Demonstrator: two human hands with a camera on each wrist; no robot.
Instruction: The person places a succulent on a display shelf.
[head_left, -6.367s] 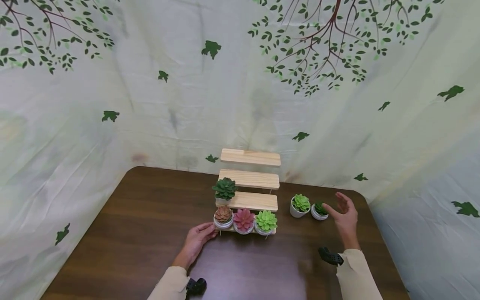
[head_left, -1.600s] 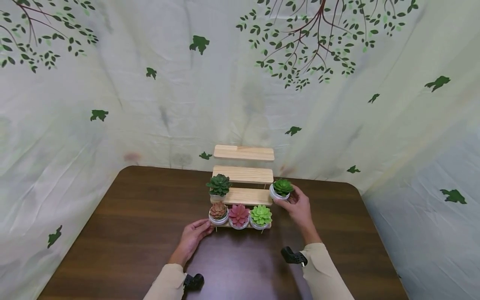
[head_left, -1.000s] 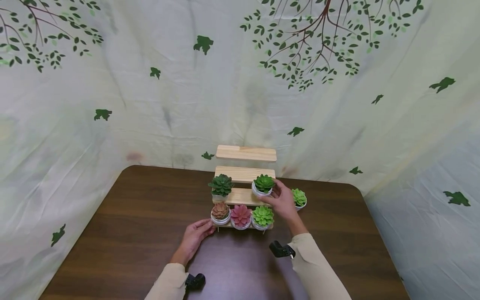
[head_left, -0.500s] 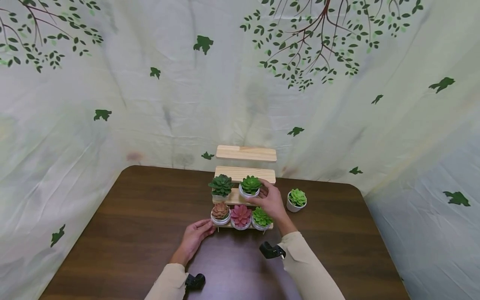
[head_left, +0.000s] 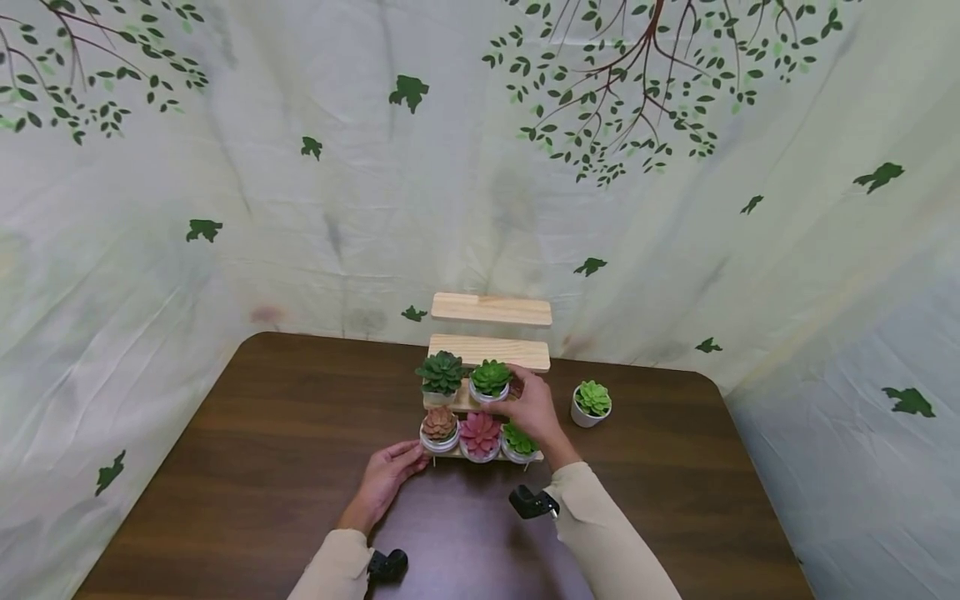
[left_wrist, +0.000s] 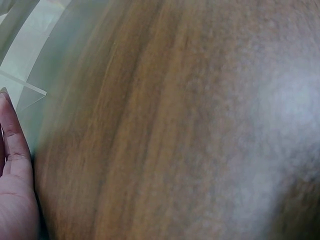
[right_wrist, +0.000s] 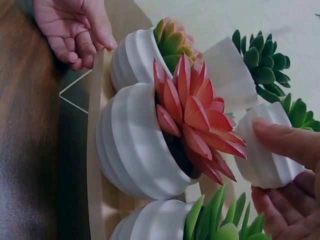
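A tiered wooden plant stand [head_left: 491,353] stands at the back of the table. My right hand [head_left: 534,410] holds a green potted succulent [head_left: 491,379] by its white ribbed pot at the second-lowest tier, thumb on the near side in the right wrist view. Left of it on that tier is a dark green succulent [head_left: 441,372]. The lowest tier carries a brownish-orange succulent [head_left: 439,423], a pinkish-red succulent [right_wrist: 192,115] and a bright green succulent [head_left: 519,439], partly hidden by my right hand. My left hand [head_left: 386,479] grips the left end of the lowest tier with its fingertips.
A light green potted succulent [head_left: 592,402] stands on the brown table [head_left: 300,417], right of the stand. The two upper tiers bear no pots. A leaf-patterned cloth [head_left: 465,183] hangs close behind the table's back edge.
My right hand has picked up the green succulent from the table's right side and brought it left over the second-lowest tier, beside the dark green one. The left hand keeps its place.
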